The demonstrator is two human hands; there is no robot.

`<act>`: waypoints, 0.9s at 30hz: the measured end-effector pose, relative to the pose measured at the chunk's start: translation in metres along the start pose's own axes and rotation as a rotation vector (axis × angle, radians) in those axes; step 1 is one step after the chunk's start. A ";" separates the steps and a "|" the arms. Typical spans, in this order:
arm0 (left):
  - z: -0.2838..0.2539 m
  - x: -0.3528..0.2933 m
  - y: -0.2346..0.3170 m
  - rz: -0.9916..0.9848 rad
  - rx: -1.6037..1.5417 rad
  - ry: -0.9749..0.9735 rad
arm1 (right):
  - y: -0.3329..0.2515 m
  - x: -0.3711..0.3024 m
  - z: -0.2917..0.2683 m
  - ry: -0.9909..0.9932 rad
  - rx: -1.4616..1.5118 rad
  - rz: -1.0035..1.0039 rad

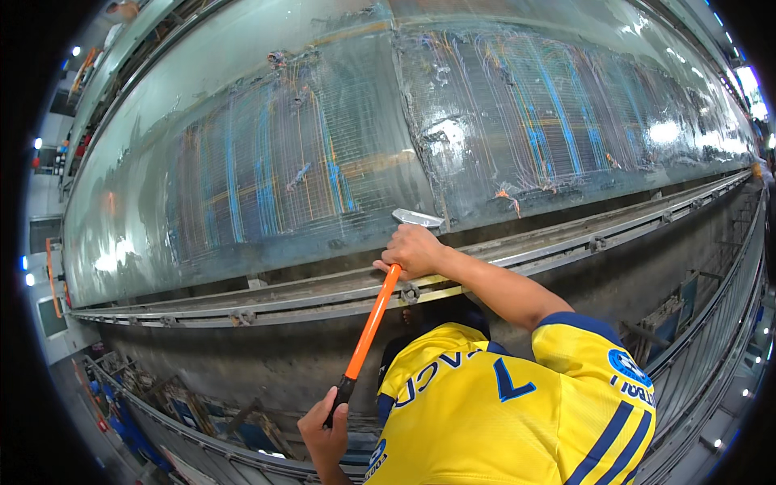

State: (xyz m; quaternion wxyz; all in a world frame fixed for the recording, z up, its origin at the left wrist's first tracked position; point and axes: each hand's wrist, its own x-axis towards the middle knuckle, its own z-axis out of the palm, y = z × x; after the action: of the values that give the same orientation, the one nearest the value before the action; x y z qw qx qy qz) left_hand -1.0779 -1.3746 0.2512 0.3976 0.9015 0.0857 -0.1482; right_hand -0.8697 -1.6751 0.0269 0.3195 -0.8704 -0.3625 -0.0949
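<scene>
My right hand [414,249] is closed around the upper end of a long tool with an orange handle [370,327], just below its flat silvery metal head [419,217]. The head rests against the lower edge of a large curved surface [307,170], which is covered in shiny clear film with blue and orange lines showing through. My left hand [322,428] grips the black lower end of the same handle, down by my yellow jersey [485,420]. The tool slants from lower left to upper right.
A long metal rail [242,303] with bolts runs under the curved surface, above a grey wall [242,356]. Metal grating and railing [719,323] run along the right. Blue and mixed clutter lies on the floor at lower left [137,404].
</scene>
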 end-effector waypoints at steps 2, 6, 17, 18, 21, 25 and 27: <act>0.001 -0.008 -0.016 0.016 -0.012 0.033 | -0.004 -0.001 0.003 0.025 0.021 -0.027; 0.002 -0.015 -0.038 -0.028 -0.086 0.019 | -0.016 -0.005 0.001 0.013 0.020 -0.022; 0.039 0.013 -0.014 0.144 0.124 -0.033 | 0.033 -0.027 -0.011 0.050 0.062 -0.023; 0.040 0.015 -0.010 0.146 0.111 -0.025 | 0.036 -0.027 -0.010 0.033 0.057 -0.016; 0.036 0.031 0.005 0.139 0.120 0.006 | 0.053 -0.009 -0.014 0.018 0.086 -0.009; 0.014 0.067 0.024 0.089 0.119 0.027 | 0.072 0.016 -0.003 0.015 0.072 -0.007; 0.027 0.091 0.033 0.067 0.083 0.128 | 0.099 0.047 0.003 0.003 0.039 -0.014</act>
State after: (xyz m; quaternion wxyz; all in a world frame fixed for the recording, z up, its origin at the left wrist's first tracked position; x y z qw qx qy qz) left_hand -0.9891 -1.4130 0.2261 0.3583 0.9271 0.0745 -0.0805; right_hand -0.7674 -1.6991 -0.0054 0.3364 -0.8612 -0.3698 -0.0915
